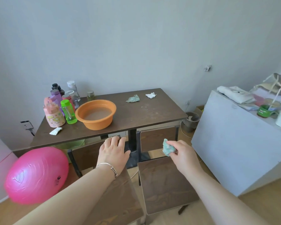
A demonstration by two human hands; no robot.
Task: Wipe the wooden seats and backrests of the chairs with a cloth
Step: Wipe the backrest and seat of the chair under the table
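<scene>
A dark wood-grain table point(144, 114) meets the grey wall point(136, 38); two flat, square wooden chairs point(117, 200) face it. Left hand point(113, 151) lies relaxed on left chair's backrest point(88, 153); right hand point(182, 155) pinches a crumpled teal cloth point(168, 147) above right chair's seat point(165, 184).

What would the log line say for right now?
left hand: on chair backrest | right hand: pinching green cloth near chair seat | orange basin: on table
</scene>
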